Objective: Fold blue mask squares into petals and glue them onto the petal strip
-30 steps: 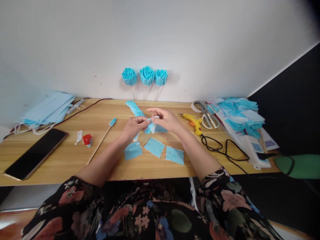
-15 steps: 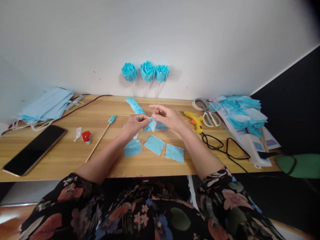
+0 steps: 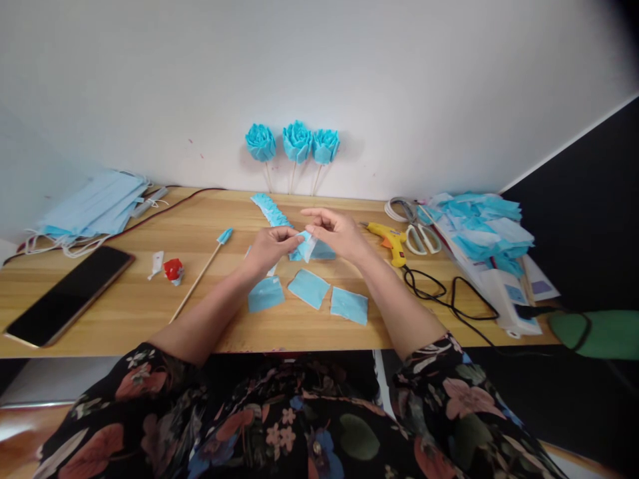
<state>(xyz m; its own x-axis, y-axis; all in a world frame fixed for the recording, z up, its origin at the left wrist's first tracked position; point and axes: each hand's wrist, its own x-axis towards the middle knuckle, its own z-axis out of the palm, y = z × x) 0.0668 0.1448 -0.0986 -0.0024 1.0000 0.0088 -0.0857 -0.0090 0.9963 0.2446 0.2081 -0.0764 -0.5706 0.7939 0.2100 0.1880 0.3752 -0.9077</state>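
Observation:
Between my two hands is a small light-blue fabric piece (image 3: 307, 247), its paler side turned toward me. My left hand (image 3: 272, 249) pinches its left edge between thumb and fingers. At its upper right corner, the thumb and index finger of my right hand (image 3: 337, 234) close on it, with another finger stretched out to the left. Below the hands lie three blue fabric rectangles (image 3: 308, 289). Behind them a row of folded blue pieces (image 3: 271, 211) runs back, partly hidden by my hands. A stick with a blue tip (image 3: 202, 269) lies left of my left forearm.
Three blue fabric flowers (image 3: 297, 142) on sticks lean against the wall. On the right are a yellow glue gun (image 3: 389, 239) with its cable, scissors (image 3: 422, 236) and a blue fabric heap (image 3: 484, 223). A phone (image 3: 70, 296), red wrapper (image 3: 174, 271) and face masks (image 3: 94, 203) lie left.
The held fabric piece has turned slightly, and my right fingers have shifted a little at its upper corner. The view has moved slightly. The things on the table stay in place.

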